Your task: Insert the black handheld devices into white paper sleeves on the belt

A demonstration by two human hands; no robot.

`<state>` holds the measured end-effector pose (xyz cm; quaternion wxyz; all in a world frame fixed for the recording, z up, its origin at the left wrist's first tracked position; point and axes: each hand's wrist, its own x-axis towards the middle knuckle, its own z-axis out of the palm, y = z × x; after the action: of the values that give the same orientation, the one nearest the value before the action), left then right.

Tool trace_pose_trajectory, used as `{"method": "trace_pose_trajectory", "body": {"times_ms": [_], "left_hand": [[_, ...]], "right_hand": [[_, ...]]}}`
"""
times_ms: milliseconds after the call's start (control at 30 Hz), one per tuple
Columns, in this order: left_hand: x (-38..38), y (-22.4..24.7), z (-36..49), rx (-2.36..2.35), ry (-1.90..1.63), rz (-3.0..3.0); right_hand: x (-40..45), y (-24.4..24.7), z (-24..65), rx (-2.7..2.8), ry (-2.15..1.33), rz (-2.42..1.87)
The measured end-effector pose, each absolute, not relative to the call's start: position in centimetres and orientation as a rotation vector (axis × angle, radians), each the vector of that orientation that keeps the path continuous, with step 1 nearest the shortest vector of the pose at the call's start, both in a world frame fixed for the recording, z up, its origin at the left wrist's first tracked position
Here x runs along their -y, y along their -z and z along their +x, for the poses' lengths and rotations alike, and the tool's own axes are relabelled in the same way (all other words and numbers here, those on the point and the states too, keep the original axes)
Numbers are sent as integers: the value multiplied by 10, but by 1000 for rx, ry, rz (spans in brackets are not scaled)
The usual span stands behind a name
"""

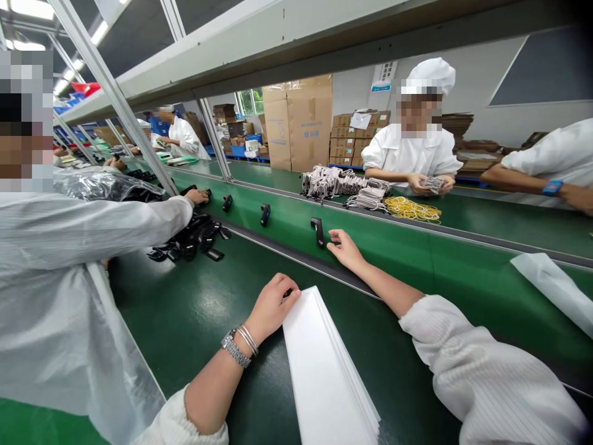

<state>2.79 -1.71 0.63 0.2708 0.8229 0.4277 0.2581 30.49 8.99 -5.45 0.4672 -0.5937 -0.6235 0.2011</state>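
Note:
My left hand [274, 304] is at the far corner of a stack of long, flat white sheets [324, 371], thumb and curled fingers closed at its edge. How many sheets it grips I cannot tell. Over the green conveyor belt [393, 247], my right hand [345, 247] is stretched out with its fingers apart and nothing in it. Just left of those fingertips stands a black pistol-shaped handheld device [317, 232], a small gap away. Two similar black devices, one in the middle [265, 214] and one farther off [227, 203], sit along the belt to the left.
A co-worker's hand [198, 196] touches the belt at left, above a pile of black parts [192, 240]. A translucent white sleeve [553, 290] lies at right. Across the belt are bundled grey cables [328, 183] and yellow bands [412, 210]. A metal post [213, 139] and shelf [296, 37] frame the line.

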Motion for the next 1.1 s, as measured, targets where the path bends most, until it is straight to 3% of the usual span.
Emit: {"method": "trace_pose_trajectory", "body": {"times_ms": [533, 1100], "left_hand": [[12, -5, 25, -1151, -676, 2223], [7, -17, 14, -1310, -515, 2254]], "right_hand": [[-91, 51, 304, 1613, -406, -1573], [-87, 37, 319, 1719, -20, -1996]]}}
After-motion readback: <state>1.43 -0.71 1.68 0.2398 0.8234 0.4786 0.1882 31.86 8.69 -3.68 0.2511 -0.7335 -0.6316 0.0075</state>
